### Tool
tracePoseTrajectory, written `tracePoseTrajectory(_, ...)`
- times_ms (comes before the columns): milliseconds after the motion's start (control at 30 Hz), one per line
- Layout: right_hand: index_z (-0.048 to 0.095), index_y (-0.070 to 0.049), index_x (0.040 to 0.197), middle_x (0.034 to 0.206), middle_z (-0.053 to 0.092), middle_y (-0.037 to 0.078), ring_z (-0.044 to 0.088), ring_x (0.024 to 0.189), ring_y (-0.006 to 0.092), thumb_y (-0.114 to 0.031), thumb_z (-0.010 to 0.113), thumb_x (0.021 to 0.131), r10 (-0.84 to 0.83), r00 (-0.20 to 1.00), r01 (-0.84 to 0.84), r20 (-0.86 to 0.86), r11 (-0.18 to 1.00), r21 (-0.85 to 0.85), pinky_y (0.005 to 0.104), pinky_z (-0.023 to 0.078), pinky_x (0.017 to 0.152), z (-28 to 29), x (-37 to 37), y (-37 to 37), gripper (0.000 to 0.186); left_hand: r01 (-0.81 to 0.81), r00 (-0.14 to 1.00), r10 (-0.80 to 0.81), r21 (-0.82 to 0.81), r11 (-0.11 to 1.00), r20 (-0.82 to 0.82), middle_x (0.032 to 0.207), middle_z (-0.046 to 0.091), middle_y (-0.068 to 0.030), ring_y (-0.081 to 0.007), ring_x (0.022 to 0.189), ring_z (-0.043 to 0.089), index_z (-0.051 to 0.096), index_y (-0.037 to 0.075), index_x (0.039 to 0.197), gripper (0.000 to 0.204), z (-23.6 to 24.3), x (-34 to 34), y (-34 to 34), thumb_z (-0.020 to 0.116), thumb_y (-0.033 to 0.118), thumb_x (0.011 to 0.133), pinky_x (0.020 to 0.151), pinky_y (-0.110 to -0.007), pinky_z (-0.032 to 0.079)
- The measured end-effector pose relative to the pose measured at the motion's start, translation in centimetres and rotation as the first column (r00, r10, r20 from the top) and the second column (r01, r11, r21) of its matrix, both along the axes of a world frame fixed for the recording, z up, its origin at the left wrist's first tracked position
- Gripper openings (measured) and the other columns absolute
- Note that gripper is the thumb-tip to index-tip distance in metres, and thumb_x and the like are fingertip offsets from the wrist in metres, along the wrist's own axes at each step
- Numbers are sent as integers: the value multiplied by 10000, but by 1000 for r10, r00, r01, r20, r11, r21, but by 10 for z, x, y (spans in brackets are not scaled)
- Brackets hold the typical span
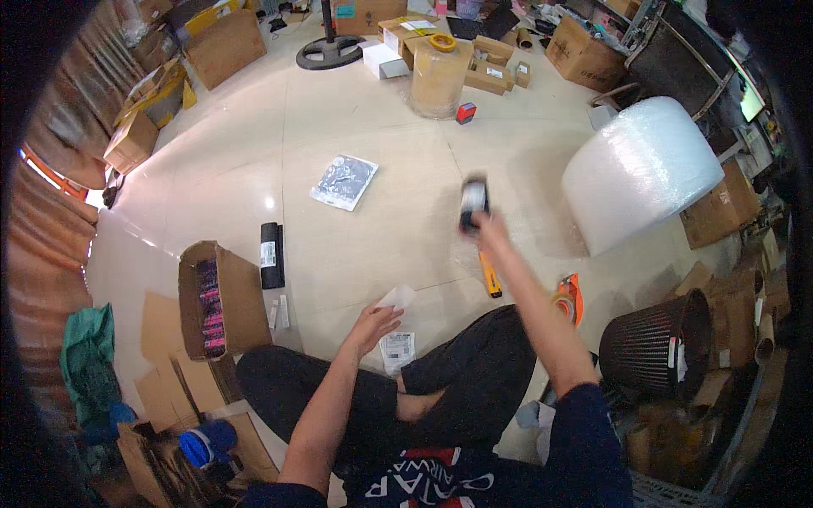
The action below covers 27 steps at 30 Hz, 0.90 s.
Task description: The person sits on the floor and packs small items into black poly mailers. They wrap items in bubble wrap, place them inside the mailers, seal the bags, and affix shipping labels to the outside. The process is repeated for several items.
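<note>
My right hand point(489, 227) is blurred, closed on a dark item with a white patch point(474, 199), held above the floor just beyond a yellow box cutter point(491, 279). My left hand point(377, 322) holds a small blank white paper point(396, 296) between thumb and fingers. A printed label point(397, 352) lies below it by my crossed legs. Near my right knee is an orange tape dispenser point(572, 296). A dark rolled package with a white label point(271, 254) lies to the left, and a flat plastic-wrapped package point(343, 183) lies farther forward.
An open carton of pink items point(203, 296) stands at the left. A bubble wrap roll point(644, 169) and a dark basket point(644, 347) are at the right. A wrap roll point(436, 80), cardboard boxes point(576, 51) and a round black stand base point(326, 59) are at the back.
</note>
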State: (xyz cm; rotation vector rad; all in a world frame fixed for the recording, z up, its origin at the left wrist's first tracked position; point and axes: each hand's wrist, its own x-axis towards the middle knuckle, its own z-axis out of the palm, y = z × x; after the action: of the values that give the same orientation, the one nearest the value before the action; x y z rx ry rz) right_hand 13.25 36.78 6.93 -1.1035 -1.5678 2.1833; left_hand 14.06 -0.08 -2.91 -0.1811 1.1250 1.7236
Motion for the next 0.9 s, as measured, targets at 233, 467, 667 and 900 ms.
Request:
tracePoseTrajectory(233,428,-85,1484,1417,571,140,676,1250,326,-355,672,1058,112,950,-62,-290,983,175,522,588,996,81,-71,68,560,-25,999,24,-38,999,-36,1460,636,-86,-255,1336,654,501,110,1564,530,-2,1,-1,667,206,1070,1097,-434,521)
tracePoseTrajectory(467,526,-46,1424,1087,707,116,701,977,225,-166,639,1042,610,744,-636,272,523,567,383,579,883,4,69,-77,415,21,993,-31,-89,996,-112,1217,728,-33,-149,1055,685,651,98,1402,373,10,14,24,697,224,1054,899,-328,536)
tracePoseTrajectory(667,606,-77,1321,906,679,78,691,845,195,-100,591,1029,330,931,-326,154,567,756,382,575,723,10,182,-102,294,442,779,-420,-69,894,-466,1136,739,-29,-113,977,691,652,80,1405,390,45,41,72,691,276,1070,848,-289,562)
tracePoseTrajectory(900,578,93,1432,1429,631,282,600,1357,420,-184,505,1138,-582,785,-74,-210,-426,902,494,435,1207,159,459,148,410,317,-65,-880,-846,429,-471,1168,785,-186,-386,1064,752,748,81,1255,399,35,-71,10,709,354,967,932,-537,591)
